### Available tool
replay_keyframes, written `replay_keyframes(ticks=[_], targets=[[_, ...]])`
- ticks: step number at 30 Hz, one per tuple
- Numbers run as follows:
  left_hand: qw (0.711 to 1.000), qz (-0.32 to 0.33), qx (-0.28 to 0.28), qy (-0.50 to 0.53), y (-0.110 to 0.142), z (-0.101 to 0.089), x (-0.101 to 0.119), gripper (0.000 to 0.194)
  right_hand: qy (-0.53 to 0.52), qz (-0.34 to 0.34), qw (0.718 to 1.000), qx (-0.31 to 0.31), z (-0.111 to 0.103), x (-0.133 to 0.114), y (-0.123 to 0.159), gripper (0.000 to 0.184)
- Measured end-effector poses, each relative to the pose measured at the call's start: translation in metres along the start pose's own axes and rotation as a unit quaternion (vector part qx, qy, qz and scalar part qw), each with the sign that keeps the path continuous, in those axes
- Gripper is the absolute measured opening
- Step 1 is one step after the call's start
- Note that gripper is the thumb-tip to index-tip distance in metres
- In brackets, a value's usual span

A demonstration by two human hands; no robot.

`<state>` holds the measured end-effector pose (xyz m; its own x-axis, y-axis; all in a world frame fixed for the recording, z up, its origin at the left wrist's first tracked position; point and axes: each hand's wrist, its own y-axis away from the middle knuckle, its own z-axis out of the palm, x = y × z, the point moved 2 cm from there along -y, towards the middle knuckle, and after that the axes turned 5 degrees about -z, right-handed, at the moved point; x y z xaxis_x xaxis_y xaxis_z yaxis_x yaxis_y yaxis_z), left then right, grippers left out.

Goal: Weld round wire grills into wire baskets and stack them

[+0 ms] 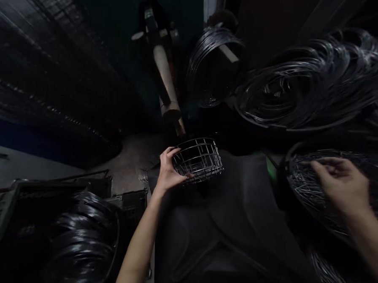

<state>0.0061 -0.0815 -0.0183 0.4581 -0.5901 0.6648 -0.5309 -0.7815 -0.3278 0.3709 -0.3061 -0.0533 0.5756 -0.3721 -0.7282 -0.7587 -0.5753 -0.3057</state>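
Note:
My left hand (170,170) is closed on the left side of a round basket of metal wire (204,159), with the thumb low and the fingers over its upper rim. The basket is tilted above the dark cloth (231,223) over my lap. Off to the right, my right hand (345,184) hovers over a dark round tub (290,180) of short, thin metal wire pieces (305,184). Its fingers are curled together and slightly blurred; whatever is between them, if anything, is too small to make out.
Wire rings (315,80) are heaped in a wide container at the back right. A wire bundle (213,36) hangs near a machine with a pale cylinder (164,71). At left, a green crate (12,214) stands near more wire rings (86,235).

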Motion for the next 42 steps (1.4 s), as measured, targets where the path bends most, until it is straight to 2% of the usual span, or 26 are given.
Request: replay_keyframes(ticks=[1,3,5,7,9,12,13,15,17,18,20,22,24,29,37,42], targets=[[1.000,-0.001,0.000,-0.002,0.000,0.000,0.002,0.093,-0.042,-0.006,0.999,-0.026,0.010,-0.011,0.018,0.046],[1.000,-0.004,-0.003,-0.007,-0.002,0.000,0.005,0.091,-0.072,-0.027,0.985,-0.154,0.035,-0.032,0.051,0.043],[1.000,-0.003,-0.015,-0.015,-0.005,0.000,0.007,0.088,-0.084,-0.033,0.964,-0.252,0.054,-0.051,0.070,0.042],[0.999,0.005,-0.022,-0.025,-0.008,-0.001,0.009,0.086,-0.129,-0.025,0.950,-0.284,0.061,-0.074,0.069,0.040],[0.999,0.021,-0.024,-0.037,-0.011,-0.002,0.011,0.084,-0.182,-0.028,0.924,-0.335,0.061,-0.106,0.054,0.040],[0.996,0.051,-0.031,-0.070,-0.014,-0.002,0.015,0.076,-0.193,-0.063,0.851,-0.485,0.068,-0.161,0.030,0.036],[0.994,0.063,-0.034,-0.083,-0.015,-0.002,0.017,0.072,-0.177,-0.085,0.837,-0.511,0.073,-0.177,0.024,0.032],[0.991,0.083,-0.036,-0.103,-0.014,-0.003,0.021,0.065,-0.119,-0.157,0.845,-0.497,0.085,-0.200,0.018,0.027],[0.990,0.084,-0.036,-0.106,-0.011,-0.007,0.022,0.064,-0.035,-0.269,0.859,-0.434,0.097,-0.213,0.022,0.026],[0.991,0.076,-0.035,-0.101,-0.009,-0.010,0.022,0.065,0.010,-0.330,0.850,-0.410,0.102,-0.216,0.026,0.028],[0.995,0.047,-0.032,-0.080,-0.005,-0.016,0.019,0.069,0.085,-0.431,0.810,-0.388,0.110,-0.218,0.037,0.031],[0.998,0.016,-0.027,-0.058,0.000,-0.022,0.015,0.072,0.128,-0.488,0.772,-0.386,0.114,-0.218,0.044,0.031],[0.999,-0.003,-0.022,-0.043,0.003,-0.026,0.012,0.074,0.139,-0.515,0.756,-0.379,0.116,-0.219,0.046,0.033],[1.000,-0.001,0.004,-0.028,0.000,-0.026,0.008,0.075,0.119,-0.547,0.747,-0.359,0.118,-0.225,0.035,0.035],[0.999,0.025,0.032,-0.036,-0.007,-0.017,0.013,0.066,0.087,-0.588,0.744,-0.304,0.117,-0.222,0.030,0.028],[0.999,0.031,0.038,-0.016,-0.007,-0.016,0.012,0.067,0.081,-0.585,0.747,-0.306,0.116,-0.222,0.029,0.028]])
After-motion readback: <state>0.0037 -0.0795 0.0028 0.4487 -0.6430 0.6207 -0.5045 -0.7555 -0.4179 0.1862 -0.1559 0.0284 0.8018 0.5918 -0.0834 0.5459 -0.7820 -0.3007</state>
